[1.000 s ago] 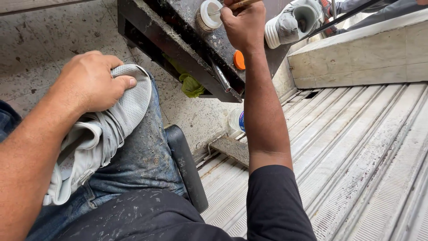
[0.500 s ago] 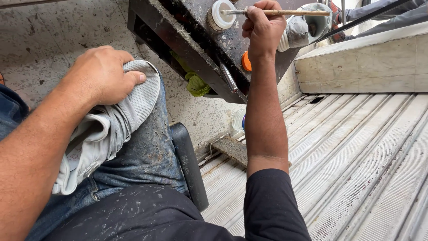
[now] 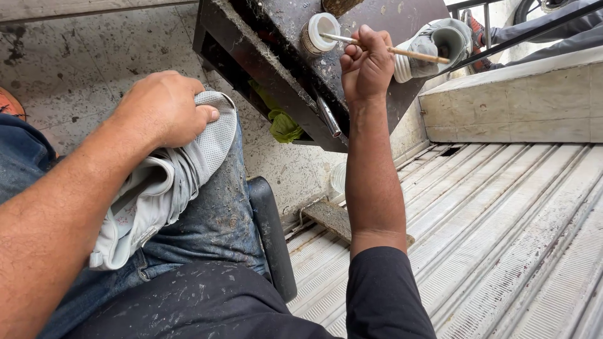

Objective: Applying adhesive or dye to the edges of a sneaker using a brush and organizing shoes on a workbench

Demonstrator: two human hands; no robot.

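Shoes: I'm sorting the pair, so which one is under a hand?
The shoe on the lap, pressed down at the toe by the left hand. The other shoe sits untouched on the dark bench beyond the right hand.

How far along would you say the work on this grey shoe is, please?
Done: nothing is visibly applied to the grey shoe yet. In hand: the left hand pins it on the knee while the right hand dips a thin wooden-handled brush into a small white jar. Left: a second shoe waits on the dark bench.
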